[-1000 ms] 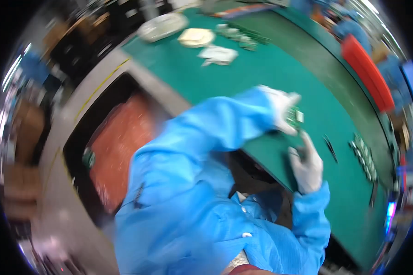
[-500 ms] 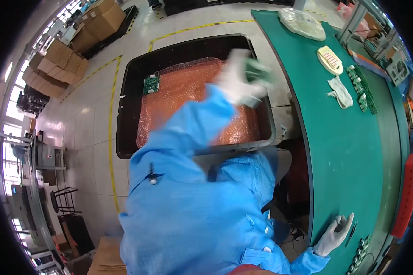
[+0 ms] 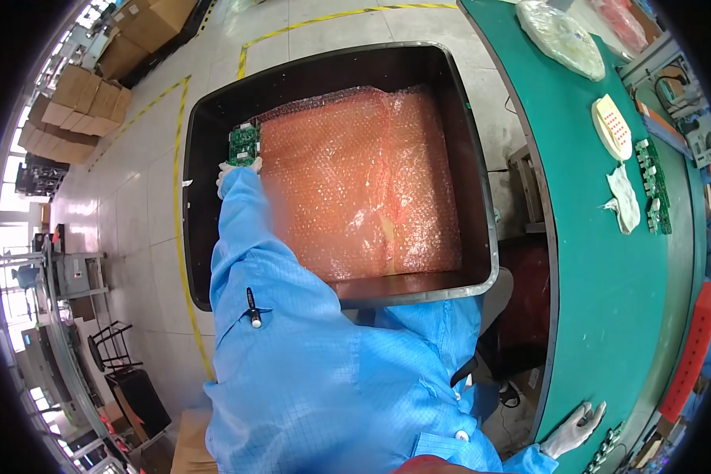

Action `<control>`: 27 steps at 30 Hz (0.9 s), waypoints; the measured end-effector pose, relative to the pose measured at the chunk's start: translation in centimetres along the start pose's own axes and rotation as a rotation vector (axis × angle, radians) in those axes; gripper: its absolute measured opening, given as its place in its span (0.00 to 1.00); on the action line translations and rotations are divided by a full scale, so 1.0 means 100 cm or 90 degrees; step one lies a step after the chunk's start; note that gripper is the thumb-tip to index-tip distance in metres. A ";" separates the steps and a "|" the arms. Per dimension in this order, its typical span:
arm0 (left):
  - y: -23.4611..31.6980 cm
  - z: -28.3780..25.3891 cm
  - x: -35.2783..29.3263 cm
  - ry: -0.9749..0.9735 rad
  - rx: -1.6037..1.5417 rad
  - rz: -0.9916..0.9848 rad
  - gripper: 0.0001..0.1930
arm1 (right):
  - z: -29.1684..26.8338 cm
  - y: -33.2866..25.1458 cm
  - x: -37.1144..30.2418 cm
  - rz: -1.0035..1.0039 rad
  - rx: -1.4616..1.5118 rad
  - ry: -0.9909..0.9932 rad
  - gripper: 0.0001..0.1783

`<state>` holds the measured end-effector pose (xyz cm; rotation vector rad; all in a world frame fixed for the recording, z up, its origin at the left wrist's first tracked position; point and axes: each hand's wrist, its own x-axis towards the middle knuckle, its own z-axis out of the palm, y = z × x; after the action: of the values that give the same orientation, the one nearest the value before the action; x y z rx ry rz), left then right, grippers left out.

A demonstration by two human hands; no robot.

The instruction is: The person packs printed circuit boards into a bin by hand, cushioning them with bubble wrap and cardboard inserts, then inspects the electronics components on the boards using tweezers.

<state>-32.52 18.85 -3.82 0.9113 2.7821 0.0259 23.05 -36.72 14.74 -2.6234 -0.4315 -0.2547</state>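
My gloved left hand reaches into the left end of a black plastic bin. Its fingers are closed on the near edge of a green circuit board. The board lies at the left edge of a sheet of pink bubble wrap that covers much of the bin's floor. Whether another board lies under it, I cannot tell. Far from the bin, my gloved right hand rests on the green worktable, fingers apart and nothing visible in them. Beside it lies a narrow green board strip.
Along the table's far part are a clear plastic bag, a cream keypad device, a white glove and green board strips. A red bar edges the table's right side. Cardboard boxes stand on the floor at left.
My left hand, holding something green, has swung from the bin's right side to its left end, where a board lay. The right hand stays on the table. The view has shifted slightly.
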 end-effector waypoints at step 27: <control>0.004 0.061 0.114 0.088 -0.152 0.283 0.34 | 0.006 0.003 0.008 0.027 0.252 -0.068 0.24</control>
<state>-39.98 25.63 -11.97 1.4825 2.5547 0.4954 23.98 -36.51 14.31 -2.2598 -0.4128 -0.0112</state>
